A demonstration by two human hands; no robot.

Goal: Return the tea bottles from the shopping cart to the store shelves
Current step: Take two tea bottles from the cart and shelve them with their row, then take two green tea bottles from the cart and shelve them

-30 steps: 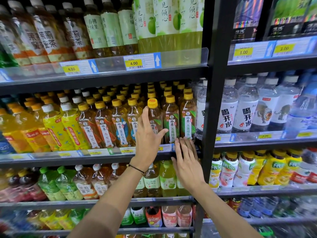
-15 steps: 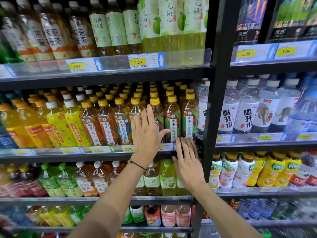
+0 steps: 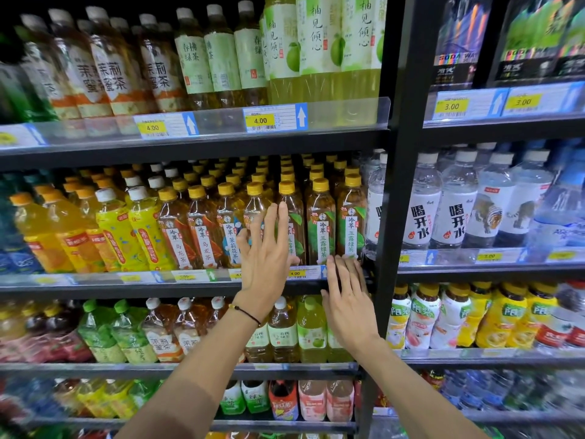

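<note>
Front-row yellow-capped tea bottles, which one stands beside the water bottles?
The rightmost green-labelled tea bottle, just above the right hand; only it has a water bottle on its right.

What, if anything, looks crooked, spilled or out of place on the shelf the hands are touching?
Nothing stands out. The yellow-capped tea bottles on the middle shelf stand upright in even rows, no spill visible. The left hand lies flat against front bottles; the right hand touches the shelf edge.

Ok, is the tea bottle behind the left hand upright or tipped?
Upright: the tea bottle stands with its yellow cap on top, level with its neighbours in the front row; the left hand, flat, covers its label.
</note>
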